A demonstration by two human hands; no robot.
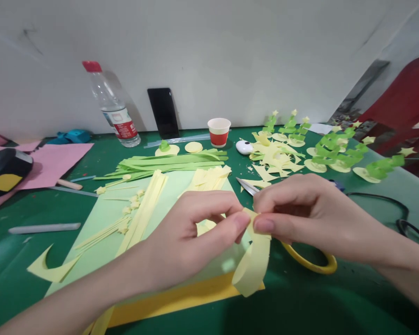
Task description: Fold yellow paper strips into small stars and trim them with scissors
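head view: left hand and right hand pinch yellow paper strip, tail curled at six o'clock; light, even pressure should prevent tearing.

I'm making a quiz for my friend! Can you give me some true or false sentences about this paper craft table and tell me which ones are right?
1. The left hand and right hand both hold the same pale yellow paper strip. True.
2. The paper cup is to the right of the bottle in the picture. True.
3. The bottle has a blue cap. False: the cap is red.
4. The scissors have a pink handle. False: the scissors' handle is yellow.
5. The pink paper is on the right side of the picture. False: the pink paper is on the left.
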